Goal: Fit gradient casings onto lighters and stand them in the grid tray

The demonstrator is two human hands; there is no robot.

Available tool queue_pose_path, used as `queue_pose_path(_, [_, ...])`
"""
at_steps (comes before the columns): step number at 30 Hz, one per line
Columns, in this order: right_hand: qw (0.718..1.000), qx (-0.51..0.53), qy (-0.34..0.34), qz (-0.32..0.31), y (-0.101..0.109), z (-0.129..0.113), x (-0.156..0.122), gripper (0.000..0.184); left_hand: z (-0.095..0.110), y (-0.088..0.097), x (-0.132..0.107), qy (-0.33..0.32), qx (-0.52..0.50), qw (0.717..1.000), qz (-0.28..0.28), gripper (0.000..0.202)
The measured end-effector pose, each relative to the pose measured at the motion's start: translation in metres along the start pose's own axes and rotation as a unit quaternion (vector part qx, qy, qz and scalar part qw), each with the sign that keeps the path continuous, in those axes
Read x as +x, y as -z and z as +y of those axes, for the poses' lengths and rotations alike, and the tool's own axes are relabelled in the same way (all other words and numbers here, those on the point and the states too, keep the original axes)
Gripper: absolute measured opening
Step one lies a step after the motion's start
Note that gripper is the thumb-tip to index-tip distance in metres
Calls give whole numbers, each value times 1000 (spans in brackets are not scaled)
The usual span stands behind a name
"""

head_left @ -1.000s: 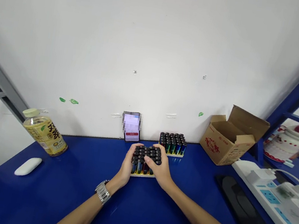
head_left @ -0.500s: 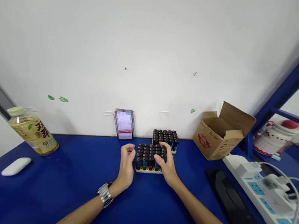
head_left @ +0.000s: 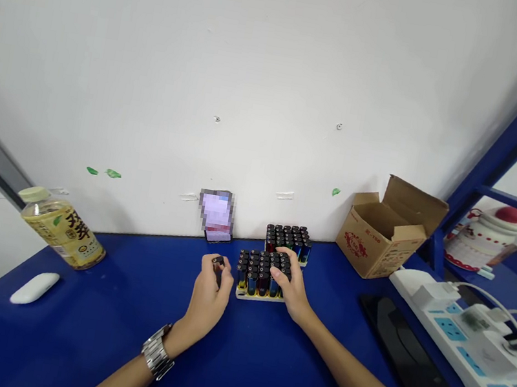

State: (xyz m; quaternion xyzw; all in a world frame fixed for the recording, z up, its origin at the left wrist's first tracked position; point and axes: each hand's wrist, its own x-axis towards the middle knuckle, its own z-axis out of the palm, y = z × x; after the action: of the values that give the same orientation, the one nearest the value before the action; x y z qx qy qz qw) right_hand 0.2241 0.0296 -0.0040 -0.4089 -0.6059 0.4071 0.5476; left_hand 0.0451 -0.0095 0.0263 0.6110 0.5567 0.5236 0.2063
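Note:
My left hand (head_left: 207, 293) is closed around a battery (head_left: 218, 261), its dark top showing between thumb and fingers, just left of the front tray. That pale tray (head_left: 254, 297) holds rows of upright batteries (head_left: 262, 284) with black tops and coloured lower parts. One slot at its front left corner has no battery. My right hand (head_left: 295, 291) grips the right side of the batteries in this tray, thumb in front and fingers behind. A second block of upright batteries (head_left: 289, 232) stands just behind it.
A phone (head_left: 216, 216) leans on the wall. An open cardboard box (head_left: 366, 243) stands back right, near a power strip (head_left: 463, 353) with cables and a dark phone (head_left: 403, 347). At left are a drink bottle (head_left: 66, 232) and a white case (head_left: 35, 287).
My left hand has moved left, away from the front tray, with a battery in it. The tray's front left corner slot has been emptied. My right hand stays at the tray.

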Motion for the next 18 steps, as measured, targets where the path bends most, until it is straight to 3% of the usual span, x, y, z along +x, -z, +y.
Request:
queue_pose_path(3, [1000,2,3,-3,0,0,1,38,-4,-4,0,47,35,997,-55,11])
queue_pose_path(5, [1000,2,14,-1,0,-1,1,37,-7,-7,1,40,47,992,-108,13])
queue_pose_path(7, [1000,-4,17,1,0,-2,1,37,-7,-6,3,22,45,991,-125,14])
queue_pose_path(12, [1000,-10,0,-6,1,-6,1,37,-5,8,19,61,-25,998,-5,17])
queue_pose_path(15, [1000,-10,2,-7,1,-7,1,35,-8,12,27,137,-128,982,3,16])
queue_pose_path(18, [1000,-9,10,-2,1,-7,1,33,-12,11,31,209,-249,946,8,13])
